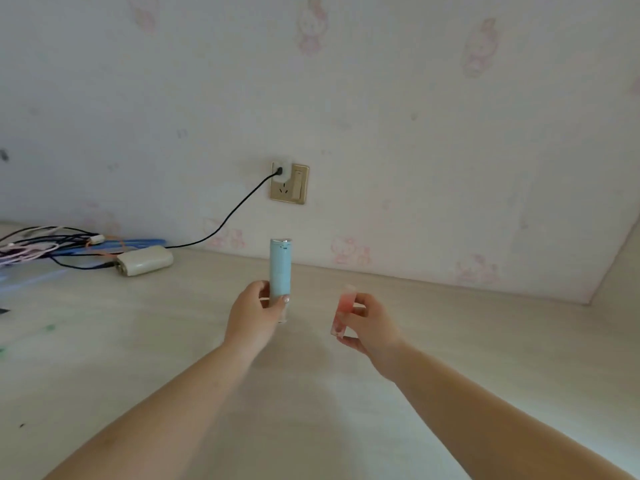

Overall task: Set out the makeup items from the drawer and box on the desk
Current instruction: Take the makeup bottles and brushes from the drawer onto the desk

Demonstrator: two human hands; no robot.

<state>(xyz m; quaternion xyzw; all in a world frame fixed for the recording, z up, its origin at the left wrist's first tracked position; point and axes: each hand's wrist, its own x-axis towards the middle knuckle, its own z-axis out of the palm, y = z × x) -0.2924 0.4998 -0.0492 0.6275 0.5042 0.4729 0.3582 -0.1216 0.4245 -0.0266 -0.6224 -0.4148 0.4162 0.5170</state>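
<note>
My left hand point(252, 315) grips the lower part of a tall light-blue tube point(280, 266) with a silver top, held upright over the pale wooden desk point(138, 341). My right hand point(369, 323) pinches a small pink bottle point(344, 308) with a clear cap, also upright, about a hand's width to the right of the tube. Both items are near the middle of the desk; whether their bases touch it I cannot tell. No drawer or box is in view.
A beige power adapter point(145, 260) lies at the back left beside a tangle of cables point(52, 245). A black cord runs up to a wall socket point(289, 182). The wallpapered wall closes the desk's far edge, and a side wall meets it at the right.
</note>
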